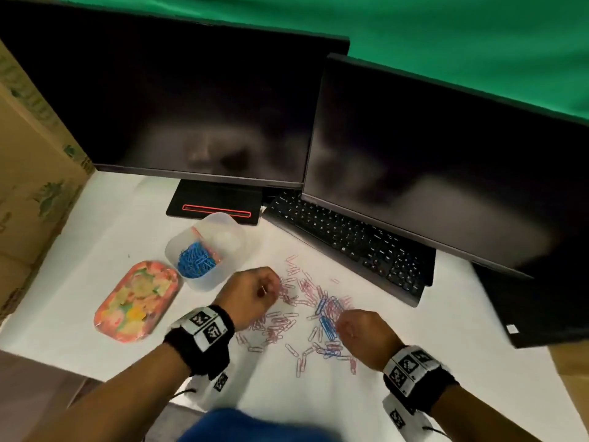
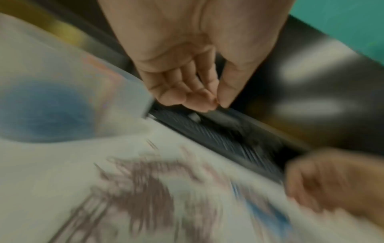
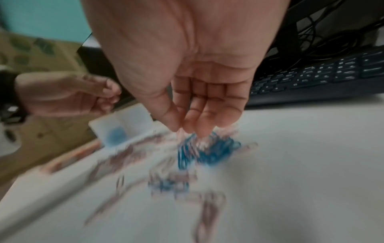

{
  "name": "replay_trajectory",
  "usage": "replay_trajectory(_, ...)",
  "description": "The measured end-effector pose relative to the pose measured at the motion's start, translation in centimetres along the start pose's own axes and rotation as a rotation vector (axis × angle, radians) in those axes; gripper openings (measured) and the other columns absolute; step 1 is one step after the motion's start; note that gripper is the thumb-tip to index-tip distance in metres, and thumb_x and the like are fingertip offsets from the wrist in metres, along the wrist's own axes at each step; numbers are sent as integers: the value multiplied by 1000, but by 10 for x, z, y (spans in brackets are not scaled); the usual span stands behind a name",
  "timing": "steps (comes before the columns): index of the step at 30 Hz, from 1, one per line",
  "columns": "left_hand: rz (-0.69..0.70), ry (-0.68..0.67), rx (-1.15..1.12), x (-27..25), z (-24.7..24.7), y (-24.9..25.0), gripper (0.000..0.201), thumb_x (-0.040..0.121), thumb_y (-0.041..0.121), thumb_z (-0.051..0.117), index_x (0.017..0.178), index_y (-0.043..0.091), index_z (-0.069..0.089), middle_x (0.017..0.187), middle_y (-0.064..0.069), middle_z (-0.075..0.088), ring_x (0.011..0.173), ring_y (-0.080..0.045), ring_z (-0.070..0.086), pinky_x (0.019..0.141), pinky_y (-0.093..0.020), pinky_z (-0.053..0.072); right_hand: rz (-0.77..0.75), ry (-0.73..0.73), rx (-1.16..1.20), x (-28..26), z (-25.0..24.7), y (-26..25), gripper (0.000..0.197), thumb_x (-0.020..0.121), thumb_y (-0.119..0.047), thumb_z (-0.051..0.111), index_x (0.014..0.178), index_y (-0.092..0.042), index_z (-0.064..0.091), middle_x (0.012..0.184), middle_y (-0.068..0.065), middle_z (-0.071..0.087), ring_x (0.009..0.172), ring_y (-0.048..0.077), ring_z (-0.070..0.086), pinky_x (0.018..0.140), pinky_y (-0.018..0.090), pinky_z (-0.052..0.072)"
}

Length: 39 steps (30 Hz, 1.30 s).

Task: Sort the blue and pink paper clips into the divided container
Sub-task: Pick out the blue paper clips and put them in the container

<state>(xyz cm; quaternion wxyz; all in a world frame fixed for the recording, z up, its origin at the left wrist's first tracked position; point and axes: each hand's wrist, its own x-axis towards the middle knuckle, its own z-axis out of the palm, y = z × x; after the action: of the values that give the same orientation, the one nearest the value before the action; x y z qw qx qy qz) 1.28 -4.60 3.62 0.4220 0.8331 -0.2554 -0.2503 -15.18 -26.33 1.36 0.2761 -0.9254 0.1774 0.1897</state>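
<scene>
Several pink paper clips [image 1: 287,320] and a few blue paper clips [image 1: 326,327] lie scattered on the white table. The translucent divided container [image 1: 204,283] stands to their left, with a heap of blue clips [image 1: 196,261] in its near compartment. My left hand [image 1: 271,287] hovers between the container and the pile. Its thumb and fingers [image 2: 217,103] pinch something thin that looks like a pink clip. My right hand [image 1: 342,323] hangs over the loose blue clips [image 3: 207,151]. Its fingers [image 3: 187,131] are nearly straight, their tips just above those clips, with nothing plainly between them.
A floral tray [image 1: 137,301] lies left of the container. A black keyboard [image 1: 350,244] runs behind the pile, under the right of two dark monitors [image 1: 446,173]. The left monitor's stand [image 1: 216,208] sits behind the container. A cardboard box [image 1: 32,186] walls the left side.
</scene>
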Motion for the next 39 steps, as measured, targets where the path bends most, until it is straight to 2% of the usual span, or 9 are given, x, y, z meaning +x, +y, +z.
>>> replay_trajectory(4,132,-332,393,-3,55,1,14,86,24,60,98,27,67,93,10,63,78,-8,54,74,-21,48,-34,-2,-43,-15,27,7,20,87,-35,59,103,-26,65,96,-13,58,98,13,60,80,20,43)
replay_trajectory(8,173,-366,502,10,89,4,25,88,24,55,112,28,62,111,4,58,100,-18,57,84,-27,45,-97,35,-93,-14,46,5,24,89,-35,55,107,-24,65,112,-4,62,105,17,60,86,26,48)
replay_trajectory(16,286,-418,747,30,113,7,32,89,17,56,118,28,60,119,1,53,111,-24,55,86,-34,49,-187,173,-136,-18,58,19,17,92,-20,50,91,-15,66,98,3,62,91,24,62,69,30,50)
replay_trajectory(19,255,-381,731,33,113,6,19,90,21,53,107,22,61,113,0,56,106,-24,56,82,-34,48,-185,194,-142,-18,58,29,13,90,-16,52,86,-15,65,95,3,62,90,24,62,68,29,50)
replay_trajectory(25,113,-320,635,38,94,-2,3,86,28,60,87,25,62,92,6,62,86,-18,58,72,-25,44,-123,160,-38,-18,54,33,20,95,-17,46,108,-15,61,113,3,59,104,22,57,85,28,47)
replay_trajectory(30,-51,-264,459,36,74,-10,14,79,25,69,71,29,59,73,12,60,74,-13,60,65,-19,44,-55,163,147,-11,49,35,25,91,-11,47,107,-15,65,107,2,63,91,16,60,81,19,45)
replay_trajectory(33,-109,-228,347,35,64,-14,15,79,14,67,76,28,64,70,15,60,73,-10,60,61,-11,42,-1,211,279,-9,46,33,27,91,-8,47,108,-13,67,98,1,64,79,11,58,76,19,48)
replay_trajectory(36,-158,-210,252,33,57,-19,23,79,5,62,86,26,69,74,12,65,77,-10,63,72,-13,47,101,233,420,-6,45,34,29,92,-8,49,115,-14,66,95,-3,63,81,10,59,76,14,44)
replay_trajectory(39,-174,-182,210,30,55,-23,25,81,5,61,95,22,73,82,5,68,82,-10,64,79,-15,47,160,200,566,-3,42,35,29,90,-5,50,111,-19,65,83,-1,64,74,12,59,74,23,48)
